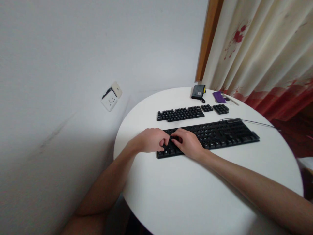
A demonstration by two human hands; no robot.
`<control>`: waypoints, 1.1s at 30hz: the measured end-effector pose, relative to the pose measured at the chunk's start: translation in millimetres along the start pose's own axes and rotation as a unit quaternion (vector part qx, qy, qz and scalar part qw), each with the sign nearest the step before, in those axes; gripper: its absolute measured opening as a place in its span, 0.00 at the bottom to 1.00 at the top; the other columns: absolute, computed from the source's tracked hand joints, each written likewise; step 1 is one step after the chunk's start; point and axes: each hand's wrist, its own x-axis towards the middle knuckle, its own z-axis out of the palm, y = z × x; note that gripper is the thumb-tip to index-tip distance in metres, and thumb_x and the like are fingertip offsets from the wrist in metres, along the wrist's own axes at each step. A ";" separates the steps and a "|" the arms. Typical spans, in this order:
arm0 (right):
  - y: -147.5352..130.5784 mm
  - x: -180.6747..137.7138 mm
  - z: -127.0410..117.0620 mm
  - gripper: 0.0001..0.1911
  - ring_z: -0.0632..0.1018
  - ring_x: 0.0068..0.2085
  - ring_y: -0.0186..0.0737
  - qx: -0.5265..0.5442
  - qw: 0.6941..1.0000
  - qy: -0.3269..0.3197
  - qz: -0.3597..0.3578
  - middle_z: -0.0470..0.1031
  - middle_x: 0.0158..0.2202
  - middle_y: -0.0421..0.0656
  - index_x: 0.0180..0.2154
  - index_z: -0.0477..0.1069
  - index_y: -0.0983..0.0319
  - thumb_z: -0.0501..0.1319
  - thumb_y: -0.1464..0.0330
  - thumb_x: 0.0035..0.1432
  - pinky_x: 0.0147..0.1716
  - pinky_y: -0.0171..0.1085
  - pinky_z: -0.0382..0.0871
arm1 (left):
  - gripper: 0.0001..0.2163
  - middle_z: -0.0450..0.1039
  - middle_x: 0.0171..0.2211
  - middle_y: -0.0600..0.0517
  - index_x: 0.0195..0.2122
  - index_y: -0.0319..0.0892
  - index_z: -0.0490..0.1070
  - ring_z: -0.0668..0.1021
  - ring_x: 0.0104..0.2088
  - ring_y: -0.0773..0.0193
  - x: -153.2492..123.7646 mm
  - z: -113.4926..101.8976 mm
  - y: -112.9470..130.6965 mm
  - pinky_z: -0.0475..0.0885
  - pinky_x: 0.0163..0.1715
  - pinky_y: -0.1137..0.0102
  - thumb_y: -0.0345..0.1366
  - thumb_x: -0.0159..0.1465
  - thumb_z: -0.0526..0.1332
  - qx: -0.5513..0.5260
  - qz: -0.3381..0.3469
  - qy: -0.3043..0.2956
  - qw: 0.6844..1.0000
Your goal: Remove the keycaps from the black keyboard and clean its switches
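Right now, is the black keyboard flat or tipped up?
Flat, keys up, on the table: the keyboard has the left hand and right hand on its left end.

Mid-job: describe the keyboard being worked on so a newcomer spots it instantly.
On the round white table, two black key layouts lie one behind the other. The keyboard is the nearer, longer one, left hand and right hand on its left end. Unlike the far set, split into three blocks, it is one body with a cable at its back edge.
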 end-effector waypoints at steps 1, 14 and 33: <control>-0.1 -0.1 -0.2 0.08 0.75 0.38 0.37 -0.002 1.000 -0.002 0.001 0.76 0.40 0.42 0.42 0.76 0.59 0.61 0.71 0.60 0.38 0.34 0.65 | 0.08 0.76 0.29 0.58 0.31 0.47 0.76 0.75 0.29 0.67 1.6 -0.1 -1.6 0.61 0.28 0.73 0.29 0.50 0.66 -0.019 -0.003 -0.008 1.000; 1.6 -0.4 0.4 0.08 0.75 0.37 0.36 -0.004 1.000 0.003 -0.004 0.76 0.41 0.42 0.43 0.75 0.59 0.61 0.70 0.61 0.36 0.33 0.65 | 0.06 0.79 0.27 0.52 0.32 0.40 0.81 0.79 0.29 0.65 14.5 -4.8 -24.1 0.69 0.32 0.74 0.31 0.52 0.69 -0.231 -0.014 -0.088 0.969; 2.8 0.1 1.0 0.08 0.73 0.34 0.35 -0.006 1.000 0.009 -0.010 0.76 0.38 0.41 0.42 0.76 0.60 0.62 0.71 0.60 0.35 0.34 0.63 | 0.07 0.78 0.26 0.50 0.33 0.38 0.80 0.77 0.26 0.65 22.2 2.9 -38.8 0.67 0.26 0.74 0.33 0.53 0.67 -0.263 -0.008 -0.111 0.958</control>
